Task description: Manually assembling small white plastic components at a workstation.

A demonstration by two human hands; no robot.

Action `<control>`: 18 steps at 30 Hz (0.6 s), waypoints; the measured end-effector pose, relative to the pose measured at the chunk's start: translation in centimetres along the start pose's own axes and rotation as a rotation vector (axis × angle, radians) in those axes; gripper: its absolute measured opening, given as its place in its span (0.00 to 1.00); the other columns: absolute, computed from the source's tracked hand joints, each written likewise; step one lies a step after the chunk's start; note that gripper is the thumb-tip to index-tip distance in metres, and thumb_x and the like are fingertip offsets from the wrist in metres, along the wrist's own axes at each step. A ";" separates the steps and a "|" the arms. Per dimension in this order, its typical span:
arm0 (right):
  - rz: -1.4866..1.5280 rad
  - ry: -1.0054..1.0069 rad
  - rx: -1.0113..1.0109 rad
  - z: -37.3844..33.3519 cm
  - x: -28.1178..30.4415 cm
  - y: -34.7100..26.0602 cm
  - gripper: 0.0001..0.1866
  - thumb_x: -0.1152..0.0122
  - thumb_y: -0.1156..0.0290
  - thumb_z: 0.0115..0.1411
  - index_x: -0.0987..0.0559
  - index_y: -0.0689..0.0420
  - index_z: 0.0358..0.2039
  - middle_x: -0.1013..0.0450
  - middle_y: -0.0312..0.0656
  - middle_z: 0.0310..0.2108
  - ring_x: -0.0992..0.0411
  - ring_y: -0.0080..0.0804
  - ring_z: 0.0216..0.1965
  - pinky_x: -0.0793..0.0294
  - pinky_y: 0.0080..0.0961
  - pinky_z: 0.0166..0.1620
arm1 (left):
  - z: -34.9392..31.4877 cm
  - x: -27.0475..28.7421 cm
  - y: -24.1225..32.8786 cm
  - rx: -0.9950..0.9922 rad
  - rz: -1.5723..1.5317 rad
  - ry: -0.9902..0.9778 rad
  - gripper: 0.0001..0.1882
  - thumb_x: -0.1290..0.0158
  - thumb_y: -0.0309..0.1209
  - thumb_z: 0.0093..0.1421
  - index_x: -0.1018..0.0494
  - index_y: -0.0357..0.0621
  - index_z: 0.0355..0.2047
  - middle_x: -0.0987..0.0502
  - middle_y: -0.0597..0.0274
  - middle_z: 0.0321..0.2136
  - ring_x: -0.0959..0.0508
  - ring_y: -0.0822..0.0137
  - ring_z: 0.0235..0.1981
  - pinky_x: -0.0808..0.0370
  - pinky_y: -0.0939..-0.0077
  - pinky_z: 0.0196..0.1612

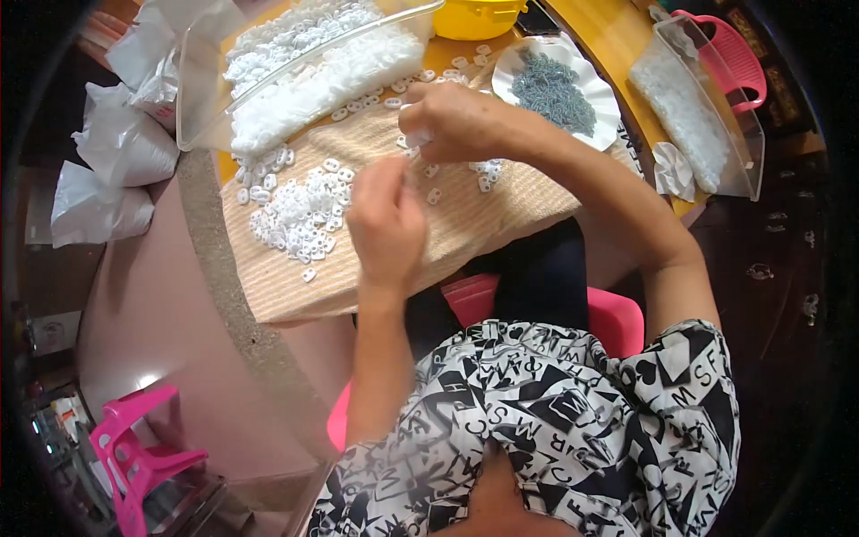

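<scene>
My left hand (388,219) is closed in a pinch above the striped beige cloth (483,213), beside a heap of small white plastic pieces with two holes (300,215). What its fingers hold is hidden and slightly blurred. Just beyond it, my right hand (455,121) is closed too, fingers curled, with a small white plastic piece (418,138) showing at its fingertips. The two hands are close together but apart. More white pieces lie scattered around and beneath them. Right of my right hand, a white scalloped dish (606,100) holds many thin dark grey pieces (553,94).
A clear plastic bin (199,107) full of white pieces stands at the back left, near a yellow tub (479,18). At right are another clear bin (752,166), crumpled paper (673,172) and a pink basket (735,58). White bags (121,134) and a pink stool (134,456) stand at left.
</scene>
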State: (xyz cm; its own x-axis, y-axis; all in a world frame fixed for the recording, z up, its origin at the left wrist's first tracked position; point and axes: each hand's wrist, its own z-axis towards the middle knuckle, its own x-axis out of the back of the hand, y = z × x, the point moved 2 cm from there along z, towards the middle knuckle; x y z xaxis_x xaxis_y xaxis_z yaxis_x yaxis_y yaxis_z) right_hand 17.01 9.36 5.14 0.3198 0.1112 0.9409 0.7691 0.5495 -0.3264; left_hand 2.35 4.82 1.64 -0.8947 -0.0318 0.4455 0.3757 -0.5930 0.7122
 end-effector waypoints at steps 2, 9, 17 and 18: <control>0.013 0.138 0.003 -0.6 -0.7 0.1 0.13 0.40 0.75 0.37 0.25 0.60 0.28 0.33 0.52 0.35 0.29 0.47 0.32 0.29 0.34 0.36 | 2.9 -0.3 -1.6 0.108 -0.058 -0.057 0.09 0.55 0.26 0.53 0.31 0.35 0.34 0.27 0.46 0.30 0.28 0.49 0.32 0.31 0.63 0.35; -0.175 0.217 -0.072 -1.9 -2.2 0.6 0.06 0.47 0.75 0.43 0.30 0.58 0.25 0.35 0.47 0.30 0.30 0.43 0.30 0.29 0.33 0.32 | 6.9 -1.3 -5.8 0.075 0.095 -0.418 0.24 0.66 0.45 0.61 0.29 0.38 0.36 0.29 0.43 0.36 0.31 0.48 0.41 0.35 0.66 0.44; -0.257 0.347 0.034 -1.2 -4.5 0.4 0.14 0.42 0.59 0.44 0.25 0.54 0.27 0.32 0.41 0.38 0.35 0.37 0.44 0.34 0.32 0.42 | 5.1 -0.6 -5.6 0.076 0.035 -0.301 0.20 0.63 0.42 0.61 0.29 0.36 0.35 0.28 0.47 0.34 0.29 0.51 0.37 0.33 0.67 0.40; -0.258 0.419 0.056 -1.3 -4.6 0.4 0.16 0.42 0.55 0.44 0.24 0.54 0.28 0.31 0.39 0.40 0.36 0.36 0.46 0.37 0.31 0.44 | 4.9 -0.3 -5.1 0.064 0.016 -0.283 0.19 0.62 0.41 0.61 0.30 0.36 0.34 0.28 0.47 0.33 0.28 0.51 0.36 0.32 0.67 0.39</control>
State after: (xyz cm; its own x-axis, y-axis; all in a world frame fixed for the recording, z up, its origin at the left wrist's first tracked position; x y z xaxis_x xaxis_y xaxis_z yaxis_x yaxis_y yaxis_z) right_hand 16.60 7.98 0.52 0.3263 -0.3707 0.8695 0.8255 0.5598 -0.0711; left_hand 1.85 11.85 0.53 -0.7891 0.1903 0.5841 0.4117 -0.5418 0.7328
